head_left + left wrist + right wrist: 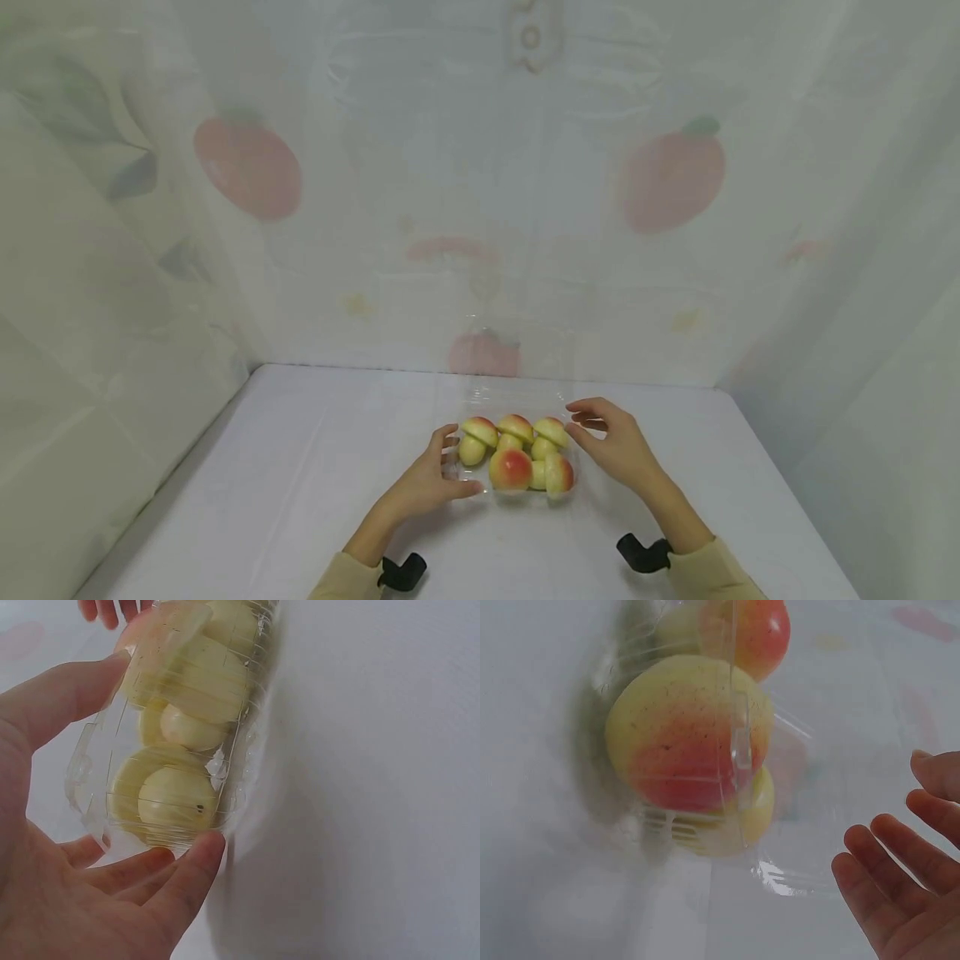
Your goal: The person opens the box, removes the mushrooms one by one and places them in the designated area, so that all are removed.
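Note:
A clear plastic clamshell box (517, 493) stands on the white table, its transparent lid (517, 390) raised at the back. Several mushroom-shaped pieces (512, 469) with yellow and red caps lie inside in two rows. My left hand (429, 482) holds the box's left end; in the left wrist view the thumb (71, 694) is at the upper rim and the fingers (184, 889) are around the end wall. Beside the right back corner, my right hand (617, 442) has loosely bent fingers with nothing in them. The right wrist view shows those fingers (881, 874) apart from the box's rim (741, 742).
The white table (315, 467) extends to both sides of the box. Behind it hangs a pale curtain (465, 183) with printed fruit, and more sheeting (90, 333) lines the left side. Black wrist mounts (403, 572) sit on both forearms.

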Motion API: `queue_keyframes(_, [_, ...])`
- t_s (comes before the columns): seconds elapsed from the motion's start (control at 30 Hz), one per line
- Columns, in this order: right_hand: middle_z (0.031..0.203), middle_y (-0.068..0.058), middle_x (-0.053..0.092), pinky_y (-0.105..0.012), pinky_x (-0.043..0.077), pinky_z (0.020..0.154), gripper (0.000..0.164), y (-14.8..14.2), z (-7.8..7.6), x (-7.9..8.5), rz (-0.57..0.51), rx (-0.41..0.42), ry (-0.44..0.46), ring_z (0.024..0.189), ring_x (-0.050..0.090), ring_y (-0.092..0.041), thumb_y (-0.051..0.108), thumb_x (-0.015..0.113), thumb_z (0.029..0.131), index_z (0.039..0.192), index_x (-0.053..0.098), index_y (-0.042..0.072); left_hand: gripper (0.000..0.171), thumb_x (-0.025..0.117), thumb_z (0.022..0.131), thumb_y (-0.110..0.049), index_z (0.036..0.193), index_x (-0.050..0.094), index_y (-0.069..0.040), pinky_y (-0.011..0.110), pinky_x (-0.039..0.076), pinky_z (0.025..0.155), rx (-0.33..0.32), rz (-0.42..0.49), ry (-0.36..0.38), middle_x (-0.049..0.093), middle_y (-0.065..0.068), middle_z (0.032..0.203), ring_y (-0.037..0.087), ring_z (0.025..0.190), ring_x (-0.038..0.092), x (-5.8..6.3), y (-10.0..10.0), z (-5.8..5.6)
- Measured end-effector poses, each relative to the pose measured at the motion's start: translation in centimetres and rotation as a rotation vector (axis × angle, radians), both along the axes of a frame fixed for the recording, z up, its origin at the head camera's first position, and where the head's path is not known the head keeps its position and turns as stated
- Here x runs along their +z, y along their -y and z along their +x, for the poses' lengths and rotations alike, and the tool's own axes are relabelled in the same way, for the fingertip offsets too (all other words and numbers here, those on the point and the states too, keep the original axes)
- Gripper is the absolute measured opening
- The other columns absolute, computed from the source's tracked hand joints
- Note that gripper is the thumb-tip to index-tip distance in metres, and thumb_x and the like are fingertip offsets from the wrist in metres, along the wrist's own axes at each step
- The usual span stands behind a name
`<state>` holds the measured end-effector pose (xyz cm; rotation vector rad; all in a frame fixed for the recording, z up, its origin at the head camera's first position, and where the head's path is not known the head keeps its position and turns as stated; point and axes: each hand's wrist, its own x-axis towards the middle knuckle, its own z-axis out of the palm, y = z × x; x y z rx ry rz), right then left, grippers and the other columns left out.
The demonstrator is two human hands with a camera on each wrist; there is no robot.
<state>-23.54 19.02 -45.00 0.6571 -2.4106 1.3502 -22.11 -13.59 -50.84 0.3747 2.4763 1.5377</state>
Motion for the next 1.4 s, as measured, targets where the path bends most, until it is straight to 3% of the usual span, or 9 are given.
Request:
queue_keyframes(0.2, [0.113, -0.011, 0.070, -0.044, 0.056, 0.092, 0.027, 0.7, 0.5, 0.3, 0.014, 0.074, 0.004, 0.103, 0.069, -0.029, 0.011, 0.078, 0.091, 0.116, 0.069, 0.006, 0.107, 0.088, 0.081, -0.031, 0.158, 0.018, -0.006, 0.056, 0.045, 0.105, -0.001, 0.011, 0.005, 0.034, 0.025, 0.157, 0.045, 0.140, 0.042, 0.1, 0.0, 0.0])
queue_keyframes(0.4, [0.112, -0.001, 0.071, -0.043, 0.057, 0.092, 0.027, 1.3, 0.8, 0.2, 0.018, 0.143, -0.019, 0.104, 0.068, -0.032, 0.009, 0.078, 0.091, 0.116, 0.068, 0.005, 0.108, 0.089, 0.080, -0.032, 0.158, 0.019, -0.007, 0.058, 0.044, 0.105, 0.006, 0.000, 0.000, 0.035, 0.025, 0.156, 0.044, 0.139, 0.042, 0.0, -0.1, 0.0])
queue_keyframes(0.63, [0.111, 0.002, 0.070, -0.045, 0.057, 0.091, 0.026, 2.0, 0.8, -0.1, 0.038, 0.183, -0.059, 0.104, 0.068, -0.016, 0.008, 0.077, 0.091, 0.115, 0.069, 0.010, 0.108, 0.088, 0.080, -0.032, 0.159, 0.018, -0.007, 0.056, 0.045, 0.104, -0.001, 0.008, 0.010, 0.035, 0.024, 0.157, 0.044, 0.139, 0.042, 0.1, -0.1, 0.1])
queue_keyframes(0.93, [0.117, -0.007, 0.069, -0.047, 0.054, 0.095, 0.025, 2.9, 1.0, -0.7, 0.082, 0.262, 0.000, 0.110, 0.065, -0.029, 0.015, 0.075, 0.094, 0.118, 0.070, 0.010, 0.106, 0.088, 0.081, -0.032, 0.158, 0.019, -0.007, 0.056, 0.045, 0.104, 0.001, 0.005, 0.011, 0.035, 0.024, 0.157, 0.045, 0.140, 0.042, 0.2, -0.1, 0.1])
queue_keyframes(1.13, [0.114, 0.002, 0.069, -0.044, 0.054, 0.094, 0.025, 3.5, 0.8, -1.3, 0.132, 0.317, -0.033, 0.109, 0.065, -0.026, 0.014, 0.077, 0.093, 0.117, 0.069, 0.014, 0.106, 0.087, 0.082, -0.032, 0.159, 0.019, -0.007, 0.057, 0.044, 0.105, 0.001, 0.000, 0.011, 0.035, 0.024, 0.157, 0.045, 0.140, 0.041, 0.2, -0.1, 0.1])
queue_keyframes(1.27, [0.112, -0.001, 0.070, -0.041, 0.053, 0.095, 0.028, 3.7, 0.6, -1.6, 0.173, 0.335, -0.063, 0.108, 0.063, -0.022, 0.015, 0.079, 0.091, 0.116, 0.069, 0.008, 0.106, 0.087, 0.082, -0.033, 0.159, 0.018, -0.007, 0.057, 0.045, 0.105, -0.003, -0.004, 0.009, 0.034, 0.025, 0.157, 0.046, 0.140, 0.040, 0.2, -0.1, 0.2])
queue_keyframes(1.4, [0.114, -0.001, 0.070, -0.043, 0.052, 0.096, 0.031, 3.9, 0.4, -2.0, 0.220, 0.327, -0.001, 0.109, 0.063, -0.024, 0.021, 0.078, 0.092, 0.118, 0.069, 0.008, 0.107, 0.087, 0.082, -0.033, 0.159, 0.018, -0.007, 0.057, 0.045, 0.104, -0.009, 0.000, 0.012, 0.034, 0.024, 0.157, 0.046, 0.140, 0.040, 0.2, -0.1, 0.2])
